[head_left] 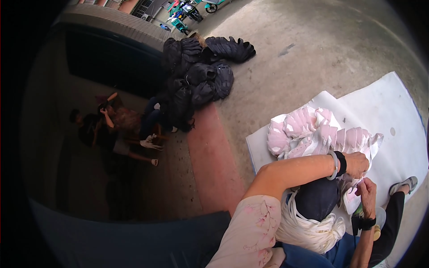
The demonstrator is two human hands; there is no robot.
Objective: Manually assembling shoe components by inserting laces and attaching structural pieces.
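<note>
Pink-white shoe upper (350,198) meets right hand (367,192)'s pinched grip, left hand (356,165) beside.

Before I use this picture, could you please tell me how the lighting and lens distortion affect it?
In the head view, the fisheye curves the white sheet toward the rim and blackens the corners; people at left are in deep shadow; the pink shoe pieces are brightly lit.

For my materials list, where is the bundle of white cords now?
In the head view, the bundle of white cords lies at lower right, between the floral sleeve and the right forearm.
</note>
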